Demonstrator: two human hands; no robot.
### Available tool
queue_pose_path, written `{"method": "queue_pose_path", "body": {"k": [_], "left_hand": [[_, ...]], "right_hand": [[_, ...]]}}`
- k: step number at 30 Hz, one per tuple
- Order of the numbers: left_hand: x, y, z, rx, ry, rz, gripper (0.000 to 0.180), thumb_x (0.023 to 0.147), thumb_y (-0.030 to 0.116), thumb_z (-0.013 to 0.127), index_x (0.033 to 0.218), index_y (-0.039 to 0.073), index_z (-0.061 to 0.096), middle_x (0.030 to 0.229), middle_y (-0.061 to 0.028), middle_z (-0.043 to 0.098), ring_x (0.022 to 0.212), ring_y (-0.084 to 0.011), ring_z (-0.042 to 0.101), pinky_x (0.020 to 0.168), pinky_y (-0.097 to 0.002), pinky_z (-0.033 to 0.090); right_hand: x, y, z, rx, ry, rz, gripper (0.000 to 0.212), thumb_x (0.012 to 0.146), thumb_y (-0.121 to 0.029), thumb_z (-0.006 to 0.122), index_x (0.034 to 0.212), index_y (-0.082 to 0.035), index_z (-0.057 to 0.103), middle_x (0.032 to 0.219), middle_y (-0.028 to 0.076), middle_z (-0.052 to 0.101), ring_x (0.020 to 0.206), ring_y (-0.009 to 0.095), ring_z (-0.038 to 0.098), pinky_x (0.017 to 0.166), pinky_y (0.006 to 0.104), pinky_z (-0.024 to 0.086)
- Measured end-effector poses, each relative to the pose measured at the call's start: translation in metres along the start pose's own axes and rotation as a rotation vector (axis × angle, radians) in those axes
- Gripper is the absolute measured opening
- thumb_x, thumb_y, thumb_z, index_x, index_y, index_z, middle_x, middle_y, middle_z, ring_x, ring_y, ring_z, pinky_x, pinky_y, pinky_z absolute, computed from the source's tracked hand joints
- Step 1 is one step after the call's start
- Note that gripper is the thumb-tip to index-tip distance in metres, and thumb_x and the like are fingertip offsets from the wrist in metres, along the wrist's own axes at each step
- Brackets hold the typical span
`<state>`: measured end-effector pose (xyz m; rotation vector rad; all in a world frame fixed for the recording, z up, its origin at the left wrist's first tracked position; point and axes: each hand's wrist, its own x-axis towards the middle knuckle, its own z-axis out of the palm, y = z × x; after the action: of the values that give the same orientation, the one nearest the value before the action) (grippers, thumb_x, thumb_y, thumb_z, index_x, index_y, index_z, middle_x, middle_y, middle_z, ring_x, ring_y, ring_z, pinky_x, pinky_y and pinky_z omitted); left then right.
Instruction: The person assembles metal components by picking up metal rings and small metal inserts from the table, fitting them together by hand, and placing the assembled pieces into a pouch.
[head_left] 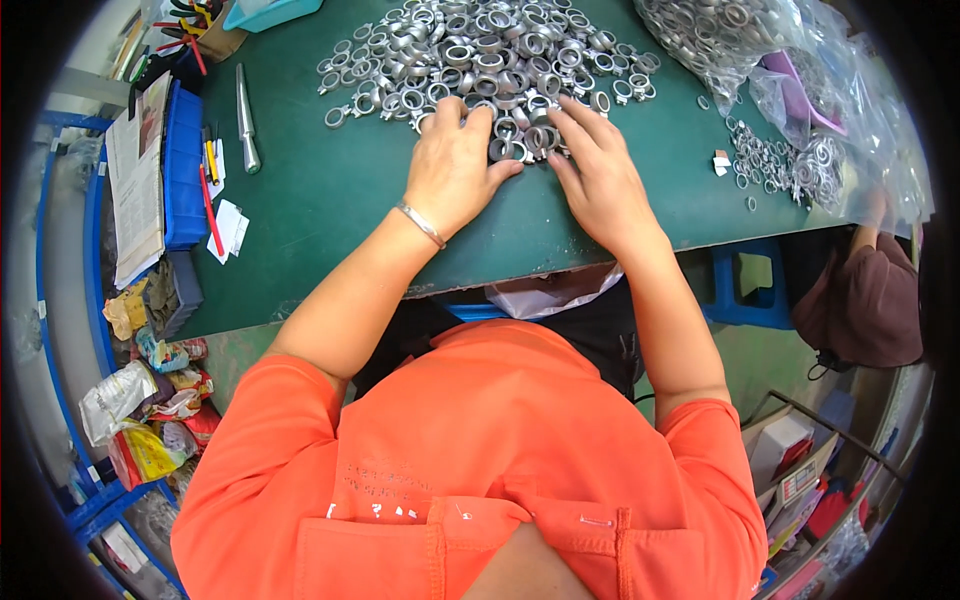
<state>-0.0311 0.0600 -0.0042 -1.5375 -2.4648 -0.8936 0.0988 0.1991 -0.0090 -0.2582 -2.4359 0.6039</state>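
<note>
A big heap of grey metal rings [487, 58], many with a small lug on the side, covers the far middle of the green tabletop [330, 220]. At the heap's near edge my left hand [450, 165] rests with its thumb spread toward the right and its fingertips against the rings. Opposite it, my right hand [605, 180] touches the rings with fingers and thumb apart. Between the two hands lie a few loose rings, one with a dark inside [499, 149]. Neither hand visibly grips a ring, though some fingertips are partly hidden among them.
A tapered metal rod [246, 118] lies at left, beside a blue bin [185, 165] and red and yellow pens. Smaller rings [770, 160], plastic bags [720, 35] and a purple scoop [803, 92] are at right. Another person's arm [868, 235] reaches in there, near a blue stool [745, 290].
</note>
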Motion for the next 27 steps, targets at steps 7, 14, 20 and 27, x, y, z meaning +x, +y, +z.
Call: {"method": "queue_pose_path", "body": {"k": [7, 14, 20, 27], "left_hand": [[-0.031, 0.008, 0.000, -0.166, -0.059, 0.074, 0.041, 0.066, 0.011, 0.081, 0.101, 0.002, 0.061, 0.106, -0.0149, 0.054, 0.096, -0.0339, 0.054, 0.084, -0.0408, 0.046], [-0.046, 0.019, -0.002, -0.277, -0.001, 0.081, 0.028, 0.066, 0.006, 0.079, 0.091, 0.005, 0.066, 0.104, -0.0113, 0.056, 0.089, -0.0281, 0.056, 0.081, -0.0380, 0.046], [-0.043, 0.020, -0.001, -0.229, 0.025, 0.115, 0.019, 0.065, 0.005, 0.079, 0.081, 0.006, 0.069, 0.101, -0.0094, 0.057, 0.081, -0.0234, 0.053, 0.076, -0.0357, 0.045], [-0.053, 0.027, -0.016, -0.804, -0.118, -0.117, 0.015, 0.079, 0.000, 0.073, 0.093, 0.000, 0.066, 0.107, -0.0083, 0.062, 0.084, -0.0118, 0.061, 0.073, -0.0245, 0.051]], "right_hand": [[-0.018, -0.009, 0.002, 0.024, -0.097, 0.078, 0.032, 0.077, -0.009, 0.069, 0.108, -0.005, 0.060, 0.111, 0.011, 0.060, 0.100, 0.033, 0.055, 0.086, 0.0418, 0.044], [-0.029, -0.016, -0.012, 0.112, -0.133, 0.167, 0.030, 0.084, -0.002, 0.058, 0.112, -0.010, 0.063, 0.096, 0.007, 0.063, 0.094, 0.030, 0.055, 0.083, 0.0396, 0.043], [-0.013, -0.006, -0.011, -0.029, -0.051, 0.125, 0.021, 0.077, -0.001, 0.064, 0.096, -0.008, 0.069, 0.086, 0.009, 0.059, 0.085, 0.030, 0.055, 0.074, 0.0400, 0.047], [-0.028, -0.022, -0.026, 0.535, -0.005, 0.463, 0.012, 0.085, 0.000, 0.064, 0.096, 0.000, 0.068, 0.087, 0.007, 0.065, 0.072, 0.016, 0.064, 0.061, 0.0266, 0.051]]}}
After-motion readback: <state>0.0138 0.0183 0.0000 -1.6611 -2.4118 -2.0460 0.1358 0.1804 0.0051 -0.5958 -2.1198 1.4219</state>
